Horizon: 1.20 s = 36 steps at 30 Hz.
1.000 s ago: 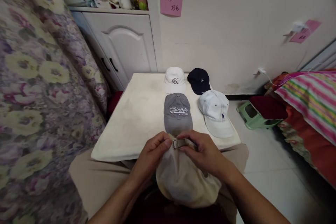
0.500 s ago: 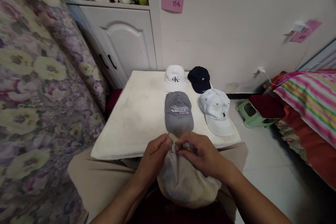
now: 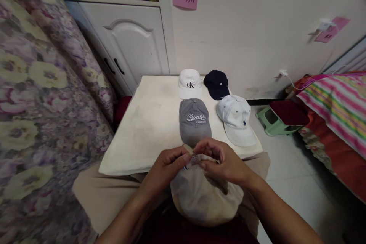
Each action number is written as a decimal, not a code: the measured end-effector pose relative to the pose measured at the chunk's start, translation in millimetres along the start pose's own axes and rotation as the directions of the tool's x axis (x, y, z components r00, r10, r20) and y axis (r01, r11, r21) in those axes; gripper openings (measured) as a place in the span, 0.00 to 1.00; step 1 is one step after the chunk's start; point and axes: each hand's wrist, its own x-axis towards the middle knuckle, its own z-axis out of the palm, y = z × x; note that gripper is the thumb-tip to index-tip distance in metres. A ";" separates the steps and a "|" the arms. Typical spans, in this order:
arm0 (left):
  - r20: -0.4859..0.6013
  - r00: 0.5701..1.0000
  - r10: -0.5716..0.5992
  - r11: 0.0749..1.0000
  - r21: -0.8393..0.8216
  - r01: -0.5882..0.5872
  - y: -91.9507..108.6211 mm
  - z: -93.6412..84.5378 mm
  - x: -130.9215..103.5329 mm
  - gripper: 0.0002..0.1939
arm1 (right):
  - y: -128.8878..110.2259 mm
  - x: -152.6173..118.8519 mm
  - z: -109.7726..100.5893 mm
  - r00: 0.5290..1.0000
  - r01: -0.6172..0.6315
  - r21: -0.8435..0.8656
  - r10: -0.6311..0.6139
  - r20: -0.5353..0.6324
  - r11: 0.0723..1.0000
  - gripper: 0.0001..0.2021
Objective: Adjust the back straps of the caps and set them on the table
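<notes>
A beige cap (image 3: 206,198) rests over my lap at the near edge of the table. My left hand (image 3: 171,162) pinches its strap end on the left side. With fingers closed on the strap and rim, my right hand (image 3: 221,160) grips the same cap from the right. Just beyond my hands lies a grey cap (image 3: 195,118) with white lettering. Behind it is a white cap (image 3: 190,84), and a navy cap (image 3: 216,84) sits to that one's right. A pale blue cap (image 3: 236,114) lies at the table's right side.
The caps lie on a cream-covered table (image 3: 143,122). A floral curtain (image 3: 37,103) hangs at the left, and a white cabinet (image 3: 134,42) stands behind. On the right are a green stool (image 3: 271,122) and a bed with a striped cover (image 3: 337,103).
My right hand has shifted slightly up and turned, and more of the beige cap's inner rim and strap shows. The view has tilted a little.
</notes>
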 end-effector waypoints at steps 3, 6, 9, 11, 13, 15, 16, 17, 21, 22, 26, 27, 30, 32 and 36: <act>-0.022 0.999 0.031 0.999 0.009 -0.031 -3.8 0.2 0.6 0.18 | 1.6 1.6 0.7 0.999 -0.046 0.029 0.046 0.018 0.999 0.19; -0.033 0.999 0.039 0.999 -0.013 -0.039 -7.6 -0.3 1.8 0.19 | 4.2 3.8 -0.8 0.997 -0.056 0.068 0.053 0.054 0.996 0.19; 0.025 0.999 0.029 0.999 -0.017 -0.028 -5.6 -4.0 3.3 0.19 | 3.0 5.1 -3.3 0.997 -0.030 0.077 0.025 0.072 0.997 0.18; 0.086 0.996 0.026 0.999 0.031 -0.029 -0.4 -7.6 3.9 0.17 | 0.0 4.9 -3.8 0.996 -0.010 0.057 0.005 0.090 0.998 0.18; 0.139 0.990 0.033 0.993 0.104 -0.048 6.0 -10.4 4.2 0.15 | -3.5 4.4 -2.9 0.995 0.015 0.017 -0.017 0.095 1.000 0.17; 0.171 0.984 0.045 0.983 0.167 -0.074 11.4 -11.6 4.4 0.14 | -6.7 3.9 -1.1 0.996 0.040 -0.040 -0.037 0.086 0.998 0.17; 0.179 0.982 0.053 0.979 0.185 -0.087 13.2 -11.7 4.6 0.14 | -8.0 3.8 -0.2 0.996 0.049 -0.078 -0.043 0.078 0.996 0.17; 0.180 0.982 0.061 0.976 0.194 -0.096 14.1 -11.5 4.8 0.14 | -9.0 3.8 0.4 0.997 0.054 -0.119 -0.046 0.067 0.991 0.18; 0.145 0.985 0.090 0.978 0.176 -0.115 11.1 -10.5 5.2 0.14 | -9.0 4.4 0.7 0.999 0.026 -0.220 -0.022 0.024 0.975 0.19; 0.130 0.986 0.103 0.978 0.170 -0.124 9.2 -10.3 5.2 0.15 | -8.2 4.7 0.5 1.000 0.013 -0.206 -0.008 0.025 0.978 0.18; 0.079 0.989 0.126 0.979 0.148 -0.136 2.2 -9.7 4.8 0.14 | -4.5 6.0 0.4 1.000 -0.019 -0.132 0.021 0.016 0.991 0.11; 0.071 0.990 0.120 0.982 0.138 -0.129 1.3 -9.6 4.8 0.13 | -3.7 6.3 0.4 1.000 -0.015 -0.144 0.016 0.000 0.989 0.09; 0.067 0.993 0.100 0.987 0.119 -0.108 1.7 -10.1 5.3 0.15 | -2.0 7.2 0.7 0.999 0.016 -0.202 -0.025 -0.042 0.979 0.05; 0.075 0.994 0.085 0.988 0.124 -0.094 4.8 -11.5 6.0 0.18 | -1.7 7.9 1.2 0.999 0.019 -0.176 -0.028 -0.047 0.984 0.04; 0.108 0.993 0.045 0.977 0.203 -0.066 13.1 -16.0 8.4 0.18 | -3.5 9.1 3.6 1.000 0.008 -0.063 -0.010 -0.021 0.998 0.06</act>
